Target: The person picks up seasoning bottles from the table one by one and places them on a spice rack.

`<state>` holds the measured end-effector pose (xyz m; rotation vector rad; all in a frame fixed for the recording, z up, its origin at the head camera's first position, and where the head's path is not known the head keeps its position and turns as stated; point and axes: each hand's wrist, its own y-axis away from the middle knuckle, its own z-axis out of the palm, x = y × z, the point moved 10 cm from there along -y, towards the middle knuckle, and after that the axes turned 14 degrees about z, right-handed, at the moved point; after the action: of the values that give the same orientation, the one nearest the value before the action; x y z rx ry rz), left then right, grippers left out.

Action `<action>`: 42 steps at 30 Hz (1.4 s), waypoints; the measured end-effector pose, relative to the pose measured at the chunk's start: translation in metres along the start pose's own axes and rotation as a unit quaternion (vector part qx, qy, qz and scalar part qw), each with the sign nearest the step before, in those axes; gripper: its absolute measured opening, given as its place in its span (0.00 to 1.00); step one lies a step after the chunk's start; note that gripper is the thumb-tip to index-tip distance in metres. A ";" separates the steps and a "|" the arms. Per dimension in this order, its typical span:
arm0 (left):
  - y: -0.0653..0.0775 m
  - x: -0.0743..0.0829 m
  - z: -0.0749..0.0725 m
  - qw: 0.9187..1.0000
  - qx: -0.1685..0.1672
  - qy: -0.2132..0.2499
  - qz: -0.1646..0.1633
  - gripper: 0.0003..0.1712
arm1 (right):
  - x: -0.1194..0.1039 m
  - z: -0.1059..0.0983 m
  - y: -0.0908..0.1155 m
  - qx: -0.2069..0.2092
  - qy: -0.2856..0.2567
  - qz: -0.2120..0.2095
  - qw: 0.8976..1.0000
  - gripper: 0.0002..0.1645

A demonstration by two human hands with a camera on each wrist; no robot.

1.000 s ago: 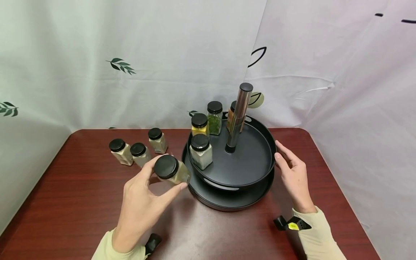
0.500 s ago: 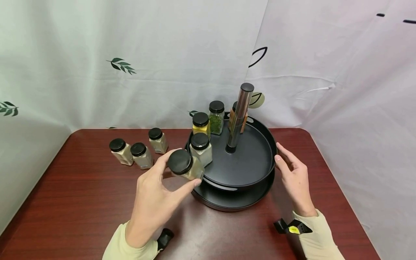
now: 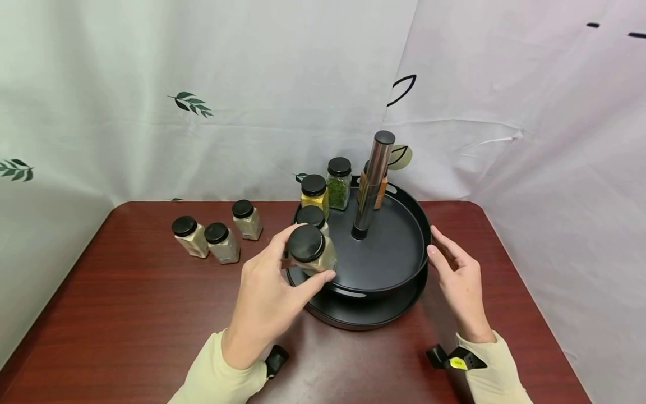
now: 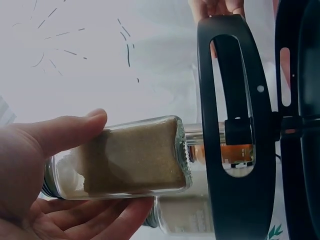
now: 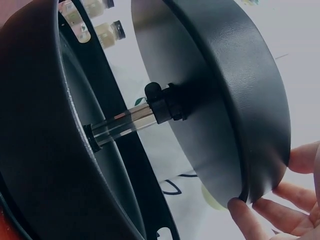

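In my left hand (image 3: 275, 297) is a glass spice jar (image 4: 135, 157) of tan powder with a black lid, pinched between thumb and fingers. It is tilted over the near-left rim of the upper tier (image 3: 383, 252) of a black two-tier round rack, partly covering a pale spice jar (image 3: 310, 216). My right hand (image 3: 459, 286) touches the outer wall of that tier at the right with extended fingers. Along the tier's back left stand a yellow jar (image 3: 314, 196), a green herb jar (image 3: 338, 188) and an orange jar (image 3: 382, 193), half hidden by the metal post (image 3: 373, 185).
Three pale spice jars with black lids, including a middle one (image 3: 222, 244), stand on the table (image 3: 126, 314) left of the rack. The lower tier (image 3: 348, 314) sits beneath the upper one. A white curtain (image 3: 252, 84) hangs behind the table.
My left hand has carried the tan jar rightward, from the rack's left side to above the upper tier's near-left rim. The right hand stays at the rim, nearly still.
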<state>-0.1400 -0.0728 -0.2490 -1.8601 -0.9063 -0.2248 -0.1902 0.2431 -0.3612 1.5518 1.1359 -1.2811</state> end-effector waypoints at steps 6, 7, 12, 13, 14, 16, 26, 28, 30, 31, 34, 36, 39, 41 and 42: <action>-0.004 0.001 0.012 1.000 -0.010 0.008 -0.004 0.44 | -0.002 -0.002 0.003 0.006 0.004 0.001 1.000 0.23; -0.004 0.000 0.014 1.000 -0.012 0.006 -0.005 0.44 | -0.002 -0.002 0.003 0.007 0.003 0.002 1.000 0.23; -0.005 -0.002 0.025 0.999 -0.028 -0.026 -0.015 0.44 | -0.002 -0.002 0.003 0.007 0.002 0.004 1.000 0.23; -0.005 -0.003 0.027 0.999 -0.031 -0.032 -0.016 0.44 | -0.002 -0.002 0.004 0.007 0.001 0.005 1.000 0.23; -0.005 -0.003 0.030 0.999 -0.034 -0.037 -0.016 0.43 | -0.002 -0.002 0.004 0.008 0.002 0.005 1.000 0.23; -0.004 -0.004 0.035 0.998 -0.039 -0.042 -0.016 0.43 | -0.001 -0.002 0.004 0.009 0.003 0.006 1.000 0.23; -0.002 -0.010 0.050 0.997 -0.054 -0.059 -0.017 0.43 | 0.000 -0.002 0.004 0.008 -0.010 0.010 1.000 0.23; -0.003 -0.011 0.051 0.996 -0.057 -0.065 -0.018 0.42 | 0.000 -0.002 0.004 0.009 -0.012 0.011 1.000 0.23; -0.003 -0.011 0.052 0.996 -0.059 -0.069 -0.018 0.42 | 0.000 -0.002 0.005 0.011 -0.013 0.010 1.000 0.23; -0.003 -0.011 0.052 0.995 -0.059 -0.072 -0.018 0.41 | 0.000 -0.002 0.005 0.011 -0.013 0.010 1.000 0.23; -0.003 -0.011 0.053 0.996 -0.058 -0.072 -0.014 0.42 | 0.000 -0.002 0.005 0.010 -0.014 0.009 1.000 0.23; -0.002 -0.012 0.054 0.996 -0.057 -0.073 -0.014 0.42 | -0.001 -0.002 0.005 0.009 -0.014 0.008 1.000 0.23; -0.002 -0.013 0.054 0.996 -0.057 -0.072 -0.018 0.42 | -0.001 -0.001 0.005 0.007 -0.016 0.007 1.000 0.23; -0.002 -0.014 0.055 0.995 -0.061 -0.074 -0.021 0.42 | -0.002 -0.002 0.005 0.008 -0.016 0.006 1.000 0.23; -0.002 -0.014 0.055 0.995 -0.063 -0.075 -0.022 0.42 | -0.002 -0.002 0.005 0.009 -0.015 0.005 1.000 0.23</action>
<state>-0.1642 -0.0324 -0.2808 -1.9946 -1.0577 -0.1739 -0.1852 0.2432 -0.3591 1.5445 1.0981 -1.3082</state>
